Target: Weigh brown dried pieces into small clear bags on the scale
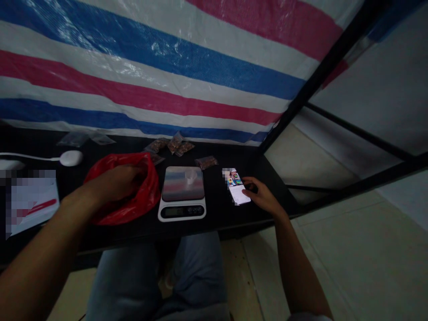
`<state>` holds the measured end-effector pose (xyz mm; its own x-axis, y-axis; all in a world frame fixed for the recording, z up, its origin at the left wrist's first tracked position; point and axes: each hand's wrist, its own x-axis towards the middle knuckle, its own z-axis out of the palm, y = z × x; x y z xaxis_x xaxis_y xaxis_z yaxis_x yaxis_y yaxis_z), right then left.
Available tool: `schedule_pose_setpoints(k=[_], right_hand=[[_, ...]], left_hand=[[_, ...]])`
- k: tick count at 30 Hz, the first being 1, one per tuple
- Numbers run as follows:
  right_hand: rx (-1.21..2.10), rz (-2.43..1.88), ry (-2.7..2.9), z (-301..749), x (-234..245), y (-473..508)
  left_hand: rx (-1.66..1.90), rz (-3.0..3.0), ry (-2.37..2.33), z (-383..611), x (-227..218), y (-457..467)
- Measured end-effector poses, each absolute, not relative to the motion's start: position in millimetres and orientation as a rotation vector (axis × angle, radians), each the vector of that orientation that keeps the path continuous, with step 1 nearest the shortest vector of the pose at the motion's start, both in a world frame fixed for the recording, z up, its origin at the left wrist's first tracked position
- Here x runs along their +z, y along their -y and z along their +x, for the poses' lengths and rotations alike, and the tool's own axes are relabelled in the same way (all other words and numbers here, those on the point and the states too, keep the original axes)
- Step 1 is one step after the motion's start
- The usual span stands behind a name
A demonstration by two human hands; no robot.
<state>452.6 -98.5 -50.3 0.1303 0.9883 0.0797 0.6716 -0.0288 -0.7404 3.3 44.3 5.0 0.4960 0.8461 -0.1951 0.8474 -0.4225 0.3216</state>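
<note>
My left hand [115, 183] reaches into the mouth of a red plastic bag [140, 196] lying on the black table [217, 211]; its fingers are hidden inside the bag. My right hand [262, 194] rests on a lit smartphone [237, 187] at the table's right end, thumb on the screen and fingers curled round its edge. Between the hands stands a small kitchen scale [182, 194] with a small clear bag [191, 177] on its platform.
Several small filled packets [174, 145] lie at the back of the table, one more [206, 162] behind the scale. Empty clear bags [80, 139] and a white lamp base [71, 158] are at the left, papers with a red pen [36, 207] near the front-left. A striped tarp [150, 67] hangs behind.
</note>
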Motion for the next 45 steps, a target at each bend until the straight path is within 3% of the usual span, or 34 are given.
schedule_pose_setpoints(k=[17,30,34,45], right_hand=[[0.687,-1.713,1.622,458,-51,104],[0.7,-1.742,1.683,455,-44,109],[0.749,-1.687,1.657,459,-45,110],[0.729,-1.691,1.629,461,-51,110]], left_hand=[[0.042,2.331,-1.463,-5,8,-42],[0.681,2.461,-1.1,44,47,-19],[0.572,2.497,-0.877,79,41,-23],[0.281,2.722,-0.912,109,33,-26]])
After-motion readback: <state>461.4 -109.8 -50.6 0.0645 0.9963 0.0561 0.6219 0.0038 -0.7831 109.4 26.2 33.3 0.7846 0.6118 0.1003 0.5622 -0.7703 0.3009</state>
